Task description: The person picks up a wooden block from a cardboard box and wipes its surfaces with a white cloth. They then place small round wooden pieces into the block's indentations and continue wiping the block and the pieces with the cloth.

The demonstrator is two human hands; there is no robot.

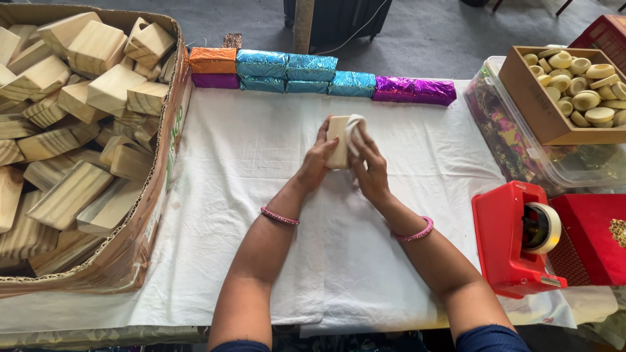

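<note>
Over the white-clothed counter (248, 195), the left hand (317, 160) is gripping an upright wooden block (338, 140), its long axis pointing away. The right hand (368, 171) is pressing what may be a white cloth (355, 127) against it. Beyond, foil-wrapped blocks (313, 72) are lining the far edge.

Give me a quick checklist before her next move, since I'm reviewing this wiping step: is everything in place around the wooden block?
1. Left hand grips the wooden block upright above the white cloth-covered table: ok.
2. Right hand presses a small white cloth to the block's top edge: ok.
3. Block faces fully wiped: cannot tell, the far side is hidden.
4. Supply of bare blocks in the cardboard box at left: ok, well filled.
5. Row of foil-wrapped blocks lined along the far edge, apart from the hands: ok.
6. Red tape dispenser loaded with a roll, at right: ok.
</note>
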